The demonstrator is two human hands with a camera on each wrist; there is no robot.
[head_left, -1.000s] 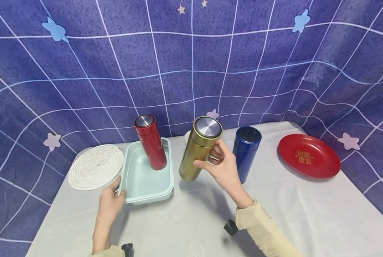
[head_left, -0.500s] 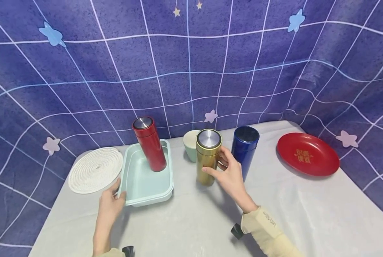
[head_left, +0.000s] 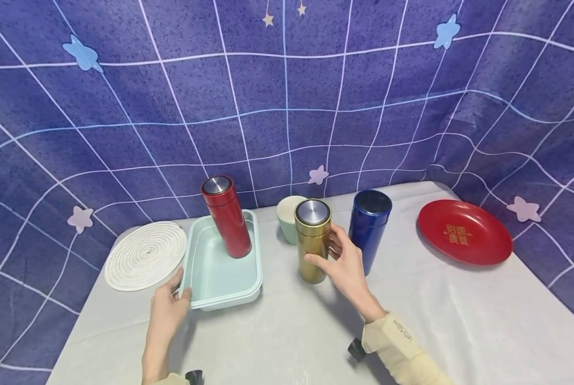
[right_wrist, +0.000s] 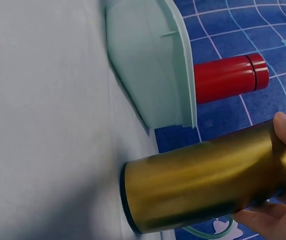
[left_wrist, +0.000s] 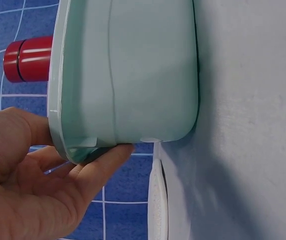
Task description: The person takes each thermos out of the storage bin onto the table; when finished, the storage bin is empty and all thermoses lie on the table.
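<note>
Two hands are at work on the white table (head_left: 287, 342). The right hand (head_left: 345, 266) grips the gold flask (head_left: 312, 240), thumb on the near side and fingers curled round the far side of its upper body. This flask stands upright with its base on the table, as the right wrist view shows, and its steel lid faces up. Just beyond the right hand's fingers stands the blue flask (head_left: 369, 227), upright and close to the gold one; whether the two touch cannot be told. Behind the gold flask, partly hidden by it, sits a pale green cup (head_left: 287, 216).

The left hand (head_left: 167, 313) holds the near left corner of the mint tray (head_left: 219, 289). Its thumb lies over the rim and its fingers curl under the edge, which the left wrist view shows plainly. Inside the tray, at the end far from the left hand, stands the red flask (head_left: 226, 216), upright with a steel lid. The gold flask stands outside the tray, just off its right rim, between the tray and the blue flask.

Beyond the left hand and touching or nearly touching the tray's left side lies a round woven rope mat (head_left: 145, 255). Well off to the right of the right hand lies a red plate (head_left: 464, 233) with gold characters at its centre.
</note>
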